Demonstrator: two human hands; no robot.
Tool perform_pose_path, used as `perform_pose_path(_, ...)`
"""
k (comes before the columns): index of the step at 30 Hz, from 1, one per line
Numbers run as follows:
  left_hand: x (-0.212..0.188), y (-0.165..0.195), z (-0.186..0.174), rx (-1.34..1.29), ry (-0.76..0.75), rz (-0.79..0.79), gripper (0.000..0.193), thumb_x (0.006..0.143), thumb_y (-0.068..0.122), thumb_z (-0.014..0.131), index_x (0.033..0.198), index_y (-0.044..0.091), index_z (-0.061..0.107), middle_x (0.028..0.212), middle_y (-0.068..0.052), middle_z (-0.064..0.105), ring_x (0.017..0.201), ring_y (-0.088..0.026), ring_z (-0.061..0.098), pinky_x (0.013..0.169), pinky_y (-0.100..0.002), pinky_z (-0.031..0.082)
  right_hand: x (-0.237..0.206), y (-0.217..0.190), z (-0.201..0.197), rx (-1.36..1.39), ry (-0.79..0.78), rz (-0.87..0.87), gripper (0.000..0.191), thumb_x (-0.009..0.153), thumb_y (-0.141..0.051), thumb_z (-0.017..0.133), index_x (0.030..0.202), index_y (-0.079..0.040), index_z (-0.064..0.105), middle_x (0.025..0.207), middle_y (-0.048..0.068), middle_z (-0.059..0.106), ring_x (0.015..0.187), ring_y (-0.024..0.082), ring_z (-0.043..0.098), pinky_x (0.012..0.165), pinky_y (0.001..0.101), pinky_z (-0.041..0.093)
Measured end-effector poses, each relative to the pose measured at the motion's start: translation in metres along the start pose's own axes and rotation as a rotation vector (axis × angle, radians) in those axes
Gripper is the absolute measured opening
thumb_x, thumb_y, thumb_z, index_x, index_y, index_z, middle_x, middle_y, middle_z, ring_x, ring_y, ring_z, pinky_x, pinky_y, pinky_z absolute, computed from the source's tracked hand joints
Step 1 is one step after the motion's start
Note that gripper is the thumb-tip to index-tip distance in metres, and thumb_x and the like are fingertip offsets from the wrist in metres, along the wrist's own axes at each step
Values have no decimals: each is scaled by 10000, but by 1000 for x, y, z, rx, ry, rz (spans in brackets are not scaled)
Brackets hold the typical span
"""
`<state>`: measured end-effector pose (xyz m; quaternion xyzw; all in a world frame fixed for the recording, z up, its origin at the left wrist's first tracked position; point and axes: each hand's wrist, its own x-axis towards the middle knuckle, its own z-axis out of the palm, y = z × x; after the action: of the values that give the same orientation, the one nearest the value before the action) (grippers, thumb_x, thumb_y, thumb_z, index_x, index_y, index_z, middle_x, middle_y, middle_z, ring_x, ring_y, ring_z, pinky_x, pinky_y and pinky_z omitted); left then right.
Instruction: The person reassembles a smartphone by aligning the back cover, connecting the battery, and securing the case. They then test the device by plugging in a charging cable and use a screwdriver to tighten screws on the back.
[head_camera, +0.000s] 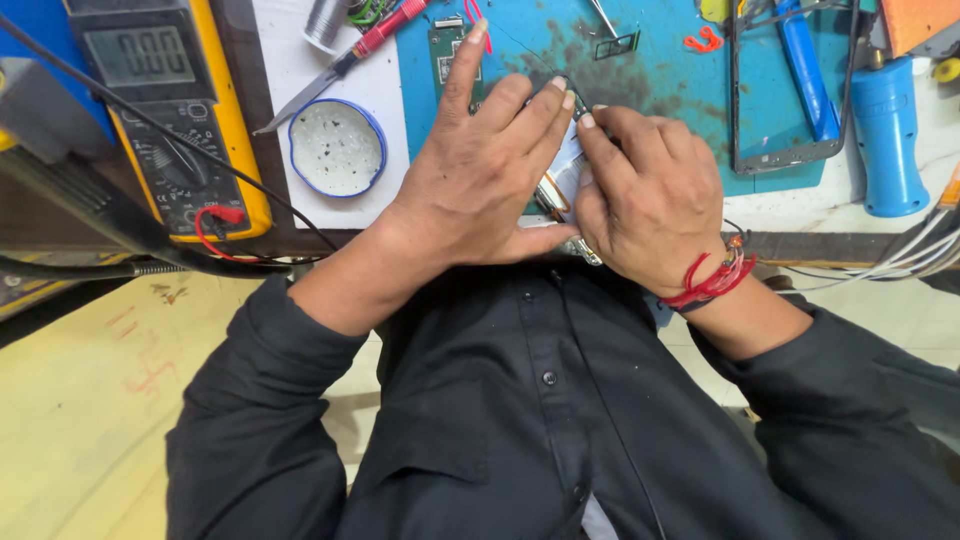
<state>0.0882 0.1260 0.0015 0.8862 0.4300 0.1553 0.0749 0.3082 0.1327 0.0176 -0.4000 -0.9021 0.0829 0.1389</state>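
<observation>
At frame centre, a phone (566, 172) is clamped between the left hand (480, 175) and right hand (650, 195) above the blue mat (660, 80); it could be cracked if squeezed harder.

A single head-worn camera looks steeply down, close over the stained turquoise rubber work mat (640, 80) and the wearer's black buttoned shirt (520, 420).

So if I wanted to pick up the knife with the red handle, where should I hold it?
Probably by the red handle, coming from the top right. The knife lies slanted, its bare blade pointing down-left past the round blue tin, so the handle end looks safest and has free space around it.
</observation>
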Motion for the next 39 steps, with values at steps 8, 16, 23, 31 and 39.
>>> perform_pose_path(8,7,4,-11,36,-20,13,1081,779,812,711,1355,-99,645,1368,-194,620,1218,-332,570,1234,-647,32,-2,11,-8,255,30,53,310,994,-57,682,1304,-53,694,1328,82,681,1048,275,635,905,369,522)
perform_pose_path(16,2,4,-19,-112,-63,-8,1252,713,775,777,1492,-148,445,1400,-225,591,1262,-368,544,1205,-686,-25,-4,1,-2,110,37,-9,381,947,-140,707,1315,-41,691,1326,127,639,1070,312,600,915,421,500)
perform_pose_path(23,-1,1,-21,-148,-143,-4,1303,693,725,791,1552,-132,316,1499,-240,530,1439,-409,435,1198,-694,-30,3,-10,-7,-95,-79,-91,483,903,-242,697,1312,15,676,1322,111,602,1195,280,586,978,422,441)
perform_pose_path(31,-6,5,-13,-122,-72,-44,1300,727,767,757,1584,-108,323,1478,-183,556,1326,-355,491,1218,-689,-43,4,-12,-9,-6,-16,-66,448,895,-207,689,1292,1,688,1348,123,662,1037,274,602,914,420,429)
perform_pose_path(39,2,20,6,109,-25,-81,1281,770,983,530,1465,-93,538,1401,-213,574,1289,-360,493,1193,-665,-43,-26,16,-6,125,215,146,328,1009,-152,764,1305,-61,656,1392,125,656,1198,299,618,1042,423,441)
